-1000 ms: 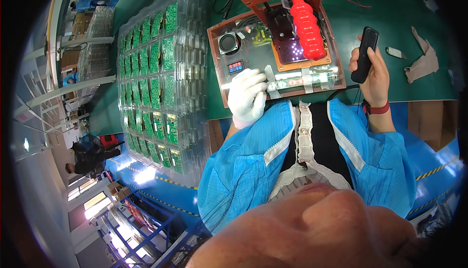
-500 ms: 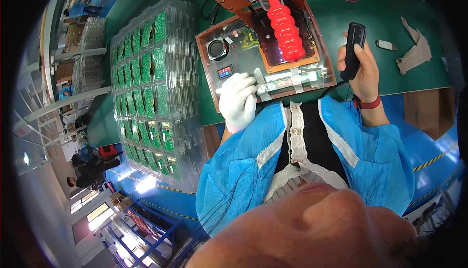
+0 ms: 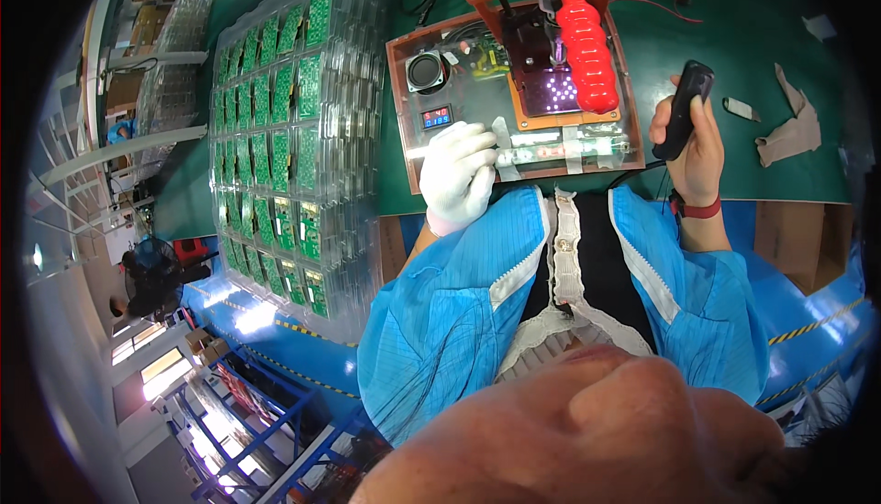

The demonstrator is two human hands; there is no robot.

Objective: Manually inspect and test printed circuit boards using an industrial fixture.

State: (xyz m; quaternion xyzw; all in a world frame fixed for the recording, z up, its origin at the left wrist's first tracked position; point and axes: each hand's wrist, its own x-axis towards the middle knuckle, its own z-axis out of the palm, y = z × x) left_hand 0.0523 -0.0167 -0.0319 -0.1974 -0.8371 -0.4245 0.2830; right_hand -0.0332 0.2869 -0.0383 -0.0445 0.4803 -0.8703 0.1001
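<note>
Fingers of your white-gloved left hand [image 3: 456, 177] curl on the clear test fixture [image 3: 514, 100]; your bare right hand [image 3: 695, 142] grips 1 slim black scanner [image 3: 683, 110] upright. 1 glossy red handle [image 3: 585, 38] tops the fixture. Stacked clear trays [image 3: 284, 137] sit left. Your right hand sits lower than before.

— Wearing what on the left hand [image 3: 456, 177]?
— A white glove, with a blue smock sleeve behind it.
— And the right hand [image 3: 695, 151]?
— Bare, only wearing a red band at the wrist, same blue sleeve. Smock hanging open, showing white zip edges over black.
</note>
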